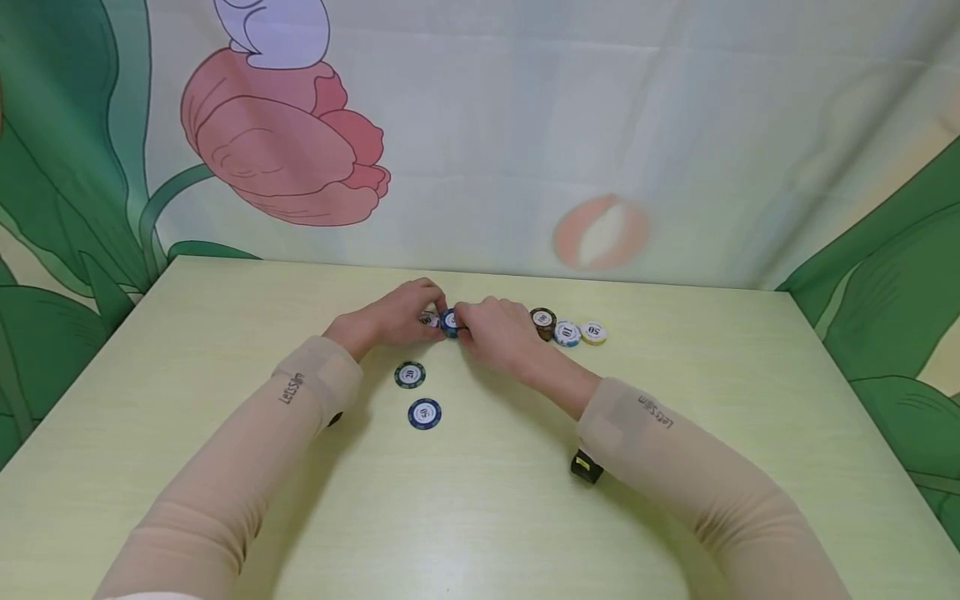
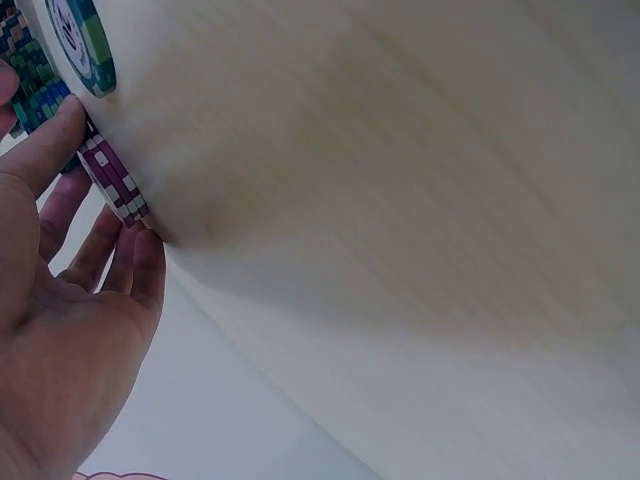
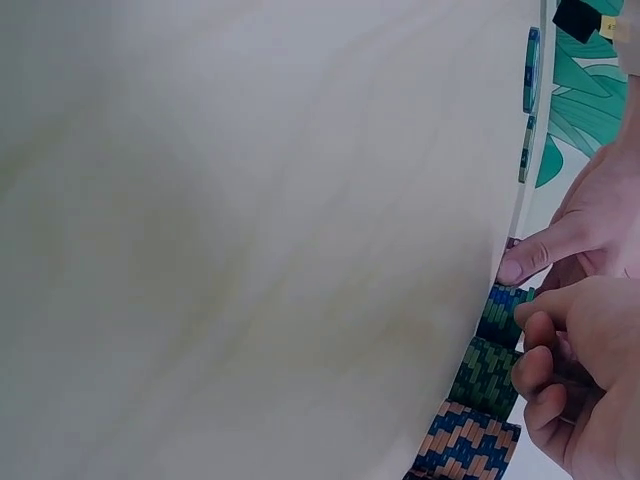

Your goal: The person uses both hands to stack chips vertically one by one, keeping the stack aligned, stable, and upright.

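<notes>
Poker chips stand in a row of stacks near the table's far edge. My left hand (image 1: 393, 315) is at the row's left end, thumb and fingers about a blue stack (image 1: 450, 323). Next to that stack, close by my left fingers, is a purple-and-white stack (image 2: 113, 180). My right hand (image 1: 501, 329) comes in from the other side and pinches a chip (image 3: 531, 295) at the top of the blue stack; only a sliver of its edge shows. A green stack (image 3: 485, 377) and an orange-and-blue stack (image 3: 465, 440) lie beside my right fingers.
Two loose chips, one green-rimmed (image 1: 410, 375) and one blue-rimmed (image 1: 424, 414), lie flat nearer to me. Right of my right hand stand a dark stack (image 1: 543, 321), light-blue chips (image 1: 567, 333) and yellow chips (image 1: 594, 332). A printed curtain (image 1: 480, 150) hangs behind the table.
</notes>
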Motion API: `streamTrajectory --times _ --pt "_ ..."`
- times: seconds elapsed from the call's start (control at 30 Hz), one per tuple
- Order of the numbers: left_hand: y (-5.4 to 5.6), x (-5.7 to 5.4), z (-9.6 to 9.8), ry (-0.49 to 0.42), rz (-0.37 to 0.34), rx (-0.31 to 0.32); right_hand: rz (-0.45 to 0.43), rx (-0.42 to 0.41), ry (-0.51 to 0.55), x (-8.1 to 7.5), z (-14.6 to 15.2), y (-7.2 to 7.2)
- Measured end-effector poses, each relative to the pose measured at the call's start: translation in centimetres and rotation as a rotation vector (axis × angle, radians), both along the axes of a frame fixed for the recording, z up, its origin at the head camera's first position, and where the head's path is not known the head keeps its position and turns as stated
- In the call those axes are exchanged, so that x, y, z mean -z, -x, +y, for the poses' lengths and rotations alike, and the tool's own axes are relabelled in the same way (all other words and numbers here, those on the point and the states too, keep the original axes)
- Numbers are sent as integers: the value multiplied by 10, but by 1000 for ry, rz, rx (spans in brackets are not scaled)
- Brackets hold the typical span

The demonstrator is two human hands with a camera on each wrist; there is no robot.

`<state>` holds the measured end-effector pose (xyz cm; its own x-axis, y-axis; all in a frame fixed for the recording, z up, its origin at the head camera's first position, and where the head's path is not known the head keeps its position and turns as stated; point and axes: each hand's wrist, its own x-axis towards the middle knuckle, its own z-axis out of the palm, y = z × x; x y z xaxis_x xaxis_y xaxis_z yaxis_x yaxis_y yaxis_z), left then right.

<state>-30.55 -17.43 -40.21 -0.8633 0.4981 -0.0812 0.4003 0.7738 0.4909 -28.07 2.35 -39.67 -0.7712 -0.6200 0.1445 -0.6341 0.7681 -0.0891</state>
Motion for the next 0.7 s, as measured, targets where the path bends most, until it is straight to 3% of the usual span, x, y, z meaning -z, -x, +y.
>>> streamTrajectory --times 0.7 --pt "0 0 1 2 0 -1 17 22 5 3 -3 2"
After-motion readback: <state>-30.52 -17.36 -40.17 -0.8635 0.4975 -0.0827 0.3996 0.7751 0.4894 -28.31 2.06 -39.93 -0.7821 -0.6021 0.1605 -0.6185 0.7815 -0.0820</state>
